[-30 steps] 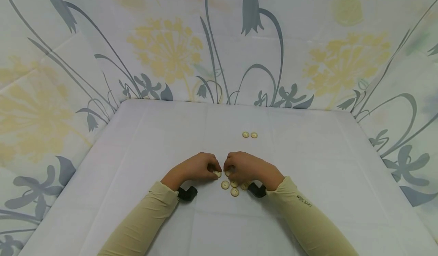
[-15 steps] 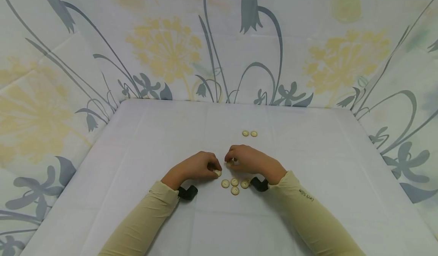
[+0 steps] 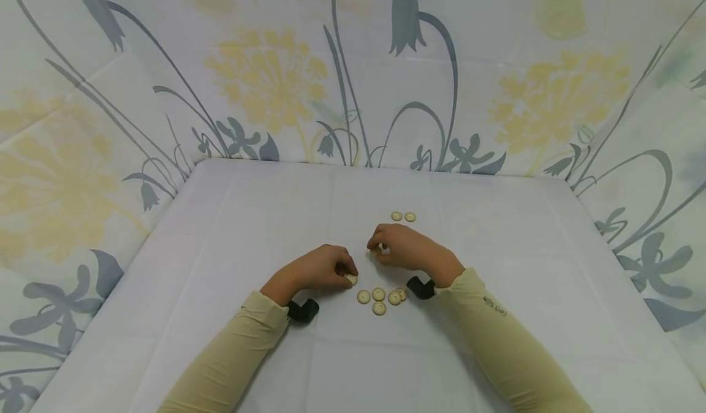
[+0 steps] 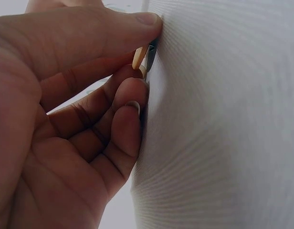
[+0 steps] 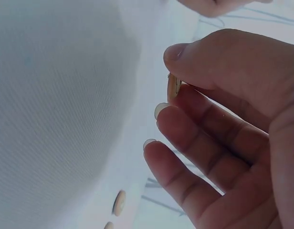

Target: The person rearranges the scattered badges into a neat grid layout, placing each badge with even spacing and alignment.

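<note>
My left hand (image 3: 317,270) rests low on the white tabletop and pinches a round cream button (image 3: 352,280) between thumb and fingers. In the left wrist view, the thin edge of that button (image 4: 140,57) shows under the thumb, close against the cloth. To the right and farther forward, my right hand (image 3: 410,250) pinches another button (image 3: 376,250), just above the table. The right wrist view has this button (image 5: 173,88) tilted on edge between thumb and forefinger, the other fingers loosely bent. Several buttons (image 3: 379,307) lie between the hands and nearer me, two of them overlapping at the right.
Beyond my right hand, a left-hand button (image 3: 396,215) and a right-hand button (image 3: 410,216) lie side by side. Flower-patterned cloth (image 3: 353,82) walls the table (image 3: 265,204) at the back and sides. Black wrist mounts (image 3: 303,310) sit under both cuffs.
My right hand has come away from the loose buttons with one in its pinch, moving forward, and uncovered those beneath. My left hand has stayed in place with its button.
</note>
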A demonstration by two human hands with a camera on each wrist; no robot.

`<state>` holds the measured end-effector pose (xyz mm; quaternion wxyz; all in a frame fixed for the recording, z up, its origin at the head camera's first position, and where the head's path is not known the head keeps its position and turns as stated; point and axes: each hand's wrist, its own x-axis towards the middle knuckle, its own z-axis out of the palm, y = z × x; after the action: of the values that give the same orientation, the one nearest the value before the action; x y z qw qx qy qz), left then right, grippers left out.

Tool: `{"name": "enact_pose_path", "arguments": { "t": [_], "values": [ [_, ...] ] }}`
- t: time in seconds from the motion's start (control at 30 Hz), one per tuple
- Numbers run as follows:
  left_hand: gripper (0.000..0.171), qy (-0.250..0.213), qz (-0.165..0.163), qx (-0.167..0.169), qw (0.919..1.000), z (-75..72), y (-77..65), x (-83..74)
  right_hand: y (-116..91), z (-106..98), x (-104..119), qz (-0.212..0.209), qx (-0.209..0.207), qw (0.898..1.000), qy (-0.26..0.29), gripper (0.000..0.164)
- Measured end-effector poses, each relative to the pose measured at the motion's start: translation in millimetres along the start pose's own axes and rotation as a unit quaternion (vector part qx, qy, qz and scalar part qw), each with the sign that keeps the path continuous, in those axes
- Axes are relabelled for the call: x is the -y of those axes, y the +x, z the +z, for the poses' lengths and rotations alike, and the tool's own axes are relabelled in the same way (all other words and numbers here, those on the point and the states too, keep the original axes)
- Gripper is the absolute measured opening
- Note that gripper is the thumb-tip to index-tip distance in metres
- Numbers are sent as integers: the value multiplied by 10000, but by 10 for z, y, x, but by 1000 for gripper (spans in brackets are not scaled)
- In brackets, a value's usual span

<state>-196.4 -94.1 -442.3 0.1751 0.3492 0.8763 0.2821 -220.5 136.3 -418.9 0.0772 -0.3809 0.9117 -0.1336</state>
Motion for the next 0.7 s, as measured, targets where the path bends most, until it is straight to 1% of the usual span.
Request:
{"name": "enact_pose_path", "arguments": {
  "t": [0.2, 0.47, 0.6, 0.7],
  "values": [
    [15, -29, 15, -8, 10000, -6, -4, -1, -3, -41, -35, 36, -123, 9999, 64, 20],
    [15, -5, 47, 6, 10000, -6, 1, 13, 0, -82, -139, 106, -233, 9997, -64, 20],
    [15, -60, 11, 34, 10000, -2, 2, 18, 17, -109, -197, 151, -295, 9995, 2, 20],
    [15, 16, 62, 23, 10000, 4, 9, 24, 27, -132, -222, 209, -295, 9993, 95, 21]
  ]
}}
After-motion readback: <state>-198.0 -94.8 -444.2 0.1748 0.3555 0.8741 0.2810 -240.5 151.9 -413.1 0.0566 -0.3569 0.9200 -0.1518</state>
